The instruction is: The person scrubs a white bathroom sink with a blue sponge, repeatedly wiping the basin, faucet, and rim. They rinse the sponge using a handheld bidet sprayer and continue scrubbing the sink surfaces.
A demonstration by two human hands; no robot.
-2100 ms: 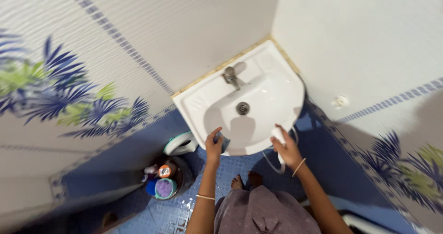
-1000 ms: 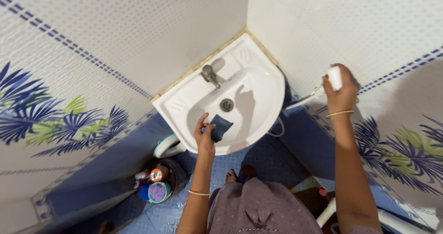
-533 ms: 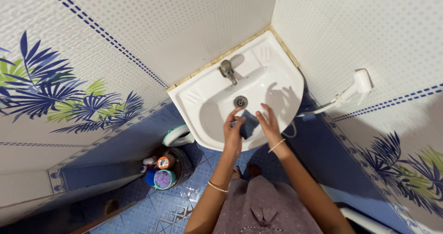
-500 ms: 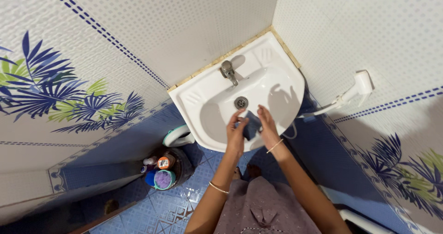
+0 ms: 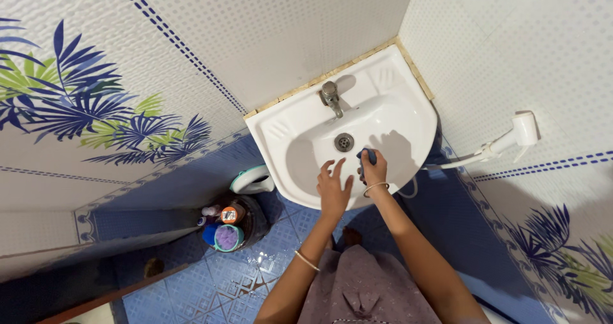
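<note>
Flanking sink (image 5: 288, 127), bucket (image 5: 235, 227), wall sprayer (image 5: 518, 133)

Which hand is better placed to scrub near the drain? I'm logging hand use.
Probably the right hand: it grips the dark blue sponge inside the basin, close to the drain. The left hand is open and empty.

A white corner sink (image 5: 287, 129) carries a metal tap (image 5: 331, 98) at 12 o'clock and a drain (image 5: 343, 142) mid-basin. On the blue tiled floor (image 5: 191, 292), at the sink's 8 o'clock, stands a dark bucket (image 5: 252, 225) of bottles.
</note>
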